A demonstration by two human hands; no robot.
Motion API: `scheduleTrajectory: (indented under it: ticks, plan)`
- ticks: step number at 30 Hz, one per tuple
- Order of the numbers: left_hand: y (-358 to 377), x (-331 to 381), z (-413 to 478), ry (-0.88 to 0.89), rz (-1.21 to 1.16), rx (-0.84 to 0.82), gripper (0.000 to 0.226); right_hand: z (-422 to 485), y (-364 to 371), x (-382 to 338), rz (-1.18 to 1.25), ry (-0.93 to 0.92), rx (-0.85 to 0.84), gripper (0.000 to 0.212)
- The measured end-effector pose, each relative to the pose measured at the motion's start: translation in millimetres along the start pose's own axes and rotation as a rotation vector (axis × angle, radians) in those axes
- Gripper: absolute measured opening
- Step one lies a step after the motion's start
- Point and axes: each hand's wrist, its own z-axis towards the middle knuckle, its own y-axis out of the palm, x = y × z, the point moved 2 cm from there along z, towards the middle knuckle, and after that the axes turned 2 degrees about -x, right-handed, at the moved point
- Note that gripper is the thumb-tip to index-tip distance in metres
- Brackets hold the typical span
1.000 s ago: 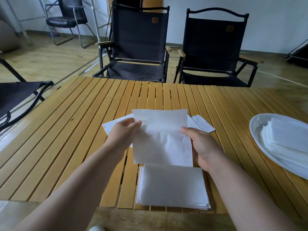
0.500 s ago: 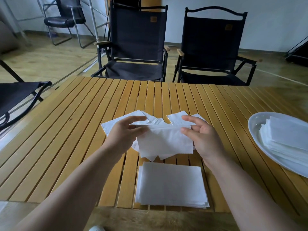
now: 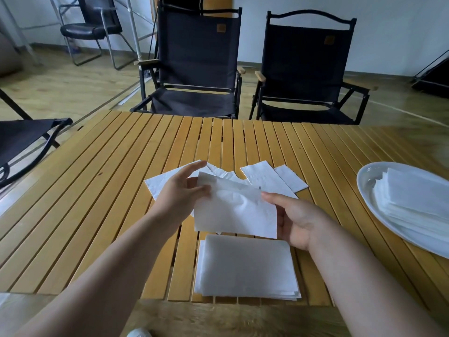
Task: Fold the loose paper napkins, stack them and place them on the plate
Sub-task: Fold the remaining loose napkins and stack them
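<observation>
I hold a folded white napkin in the air above the table, between both hands. My left hand pinches its upper left corner, forefinger stretched out. My right hand holds its right edge, thumb on top. Just below it, a stack of folded napkins lies near the table's front edge. Loose unfolded napkins lie spread on the table behind my hands. At the right, a white plate carries another stack of folded napkins.
The slatted wooden table fills the view. Two black folding chairs stand behind its far edge. Another black chair stands at the left. A shoe tip shows below the front edge.
The napkin hung open a second ago; I brought its halves together. It is now folded over and lowered towards the near stack.
</observation>
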Motion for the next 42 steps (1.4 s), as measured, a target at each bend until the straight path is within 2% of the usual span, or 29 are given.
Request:
scheduleTrajectory:
  ticks: [3, 7, 10, 12, 15, 18, 23, 28, 32, 33, 35, 37, 40, 42]
  plan:
    - [-0.2, -1.0, 0.4, -0.024, -0.008, 0.004, 0.059, -3.3, -2.1, 1.0, 0.041, 0.054, -0.067, 0.016]
    - [-0.1, -4.2, 1.8, -0.158, -0.092, -0.013, 0.061, -6.9, -3.2, -3.8, 0.079, -0.025, -0.078, 0.021]
    - [2.5, -6.5, 0.5, -0.347, -0.257, -0.062, 0.045, -8.6, -5.4, -8.2, 0.144, -0.105, -0.108, 0.011]
    - [4.1, -7.1, -1.1, -0.431, -0.291, -0.130, 0.029, -10.1, -5.5, -9.6, 0.153, -0.125, -0.126, 0.014]
    - [6.0, -6.6, -4.0, -0.502, -0.283, -0.206, 0.020, -9.2, -7.9, -9.9, 0.141, -0.136, -0.132, 0.026]
    - [9.3, -6.8, -3.8, -0.527, -0.246, -0.232, 0.016, -9.3, -11.1, -11.2, 0.148, -0.138, -0.135, 0.029]
    - [10.0, -10.7, -1.3, -0.564, -0.227, -0.234, 0.031, -11.7, -11.9, -12.2, 0.155, -0.137, -0.144, 0.030]
    - [13.0, -4.5, -3.0, -0.409, -0.302, -0.186, 0.007, -13.1, -13.0, -12.3, 0.086, -0.168, -0.151, 0.029]
    - [4.4, 6.1, -2.4, -0.178, -0.339, -0.283, 0.022, -20.6, -18.4, -19.8, 0.027, -0.322, -0.159, 0.025]
    - [1.4, 7.6, -3.1, -0.124, -0.288, -0.304, 0.025, -23.8, -22.0, -21.8, -0.052, -0.383, -0.153, 0.029]
    - [-2.0, 8.6, -5.5, -0.011, -0.103, -0.315, 0.030, -29.3, -30.1, -24.1, -0.402, -0.517, -0.085, 0.044]
    - [-1.7, 8.7, -9.5, 0.077, 0.094, -0.309, 0.040, -32.7, -35.9, -23.9, -0.712, -0.576, -0.027, 0.053]
    - [0.1, 7.7, -12.9, 0.122, 0.192, -0.285, 0.048, -32.4, -37.6, -20.7, -0.739, -0.570, -0.027, 0.042]
    - [1.7, 6.9, -12.5, 0.139, 0.189, -0.258, 0.040, -28.8, -36.9, -18.8, -0.706, -0.605, 0.005, 0.030]
